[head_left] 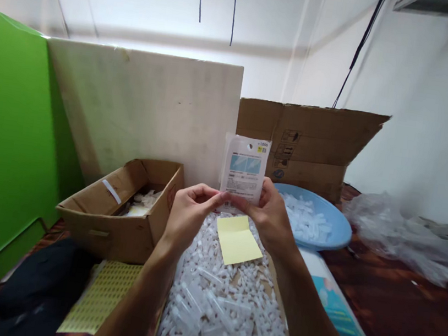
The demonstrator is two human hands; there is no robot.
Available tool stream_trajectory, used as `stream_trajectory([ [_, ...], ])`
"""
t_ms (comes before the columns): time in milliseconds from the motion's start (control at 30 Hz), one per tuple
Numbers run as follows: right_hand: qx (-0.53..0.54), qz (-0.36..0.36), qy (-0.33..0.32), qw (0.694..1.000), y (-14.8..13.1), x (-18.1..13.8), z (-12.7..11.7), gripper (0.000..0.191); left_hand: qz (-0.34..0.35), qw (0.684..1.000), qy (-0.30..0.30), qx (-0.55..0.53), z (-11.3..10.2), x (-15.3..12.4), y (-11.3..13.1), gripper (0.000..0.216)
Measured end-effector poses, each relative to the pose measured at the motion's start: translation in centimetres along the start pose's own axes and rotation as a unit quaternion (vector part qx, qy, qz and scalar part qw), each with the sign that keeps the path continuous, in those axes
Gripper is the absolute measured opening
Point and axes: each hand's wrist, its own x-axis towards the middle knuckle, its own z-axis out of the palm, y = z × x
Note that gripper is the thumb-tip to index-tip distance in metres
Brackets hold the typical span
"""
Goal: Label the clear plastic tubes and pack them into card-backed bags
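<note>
Both hands hold up a small white retail package (244,171) with a hang hole, blue pictures and fine print. My left hand (194,208) pinches its lower left part between thumb and fingers. At its lower right, my right hand (270,213) is closed on it, and the two thumbs meet at the bottom edge. Just below the hands, a creased yellow paper square (239,241) lies on a shallow carton full of small white plastic pieces (272,330). Several clear plastic tubes (213,305) rest among those pieces.
An open cardboard box (102,234) stands left, beside a yellow sticker sheet (104,290) and dark cloth (41,281). A blue basin (338,228) of white plastic pieces sits right, near crumpled clear plastic (403,226). Behind are a white panel (145,101) and a large carton (315,142).
</note>
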Motion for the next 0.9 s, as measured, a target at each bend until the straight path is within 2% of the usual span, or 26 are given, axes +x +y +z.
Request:
stream_trajectory([
  [133, 0.083, 0.034, -0.112, 0.990, -0.8, 0.1, -1.6, 0.033, -0.041, 0.997, -0.009, -0.061, -0.4, 0.3, 0.6, 0.029],
  [233, 0.113, 0.044, -0.149, 0.981, -1.0, -0.1, -2.6, 0.032, -0.068, 0.991, -0.039, -0.108, -0.3, 0.2, 1.2, 0.033],
  [400, 0.134, 0.034, -0.141, 0.980, -0.4, 0.0, -2.3, 0.029, -0.053, 0.990, -0.046, -0.121, -0.3, -0.2, 1.6, 0.032],
  [533, 0.132, 0.019, -0.088, 0.987, -0.5, 0.1, -1.4, 0.043, 0.013, 0.999, -0.027, -0.040, -0.6, -0.4, 1.4, 0.027],
  [633, 0.062, -0.027, -0.025, 0.997, -0.8, 0.0, -1.7, 0.043, 0.070, 0.995, -0.048, 0.057, -0.6, -0.6, 1.5, 0.026],
  [700, -0.021, -0.031, 0.000, 0.999, -1.0, -0.1, -2.5, 0.045, 0.105, 0.988, -0.072, 0.085, -0.5, -0.8, 1.7, 0.035],
  [800, -0.140, 0.001, -0.006, 0.990, -1.5, 0.2, -4.3, 0.048, 0.143, 0.980, -0.104, 0.089, -0.3, -1.1, 2.2, 0.052],
  [900, -0.228, 0.008, -0.016, 0.973, -2.1, 0.7, -6.0, 0.049, 0.140, 0.974, -0.142, 0.105, -0.2, -1.0, 2.4, 0.052],
])
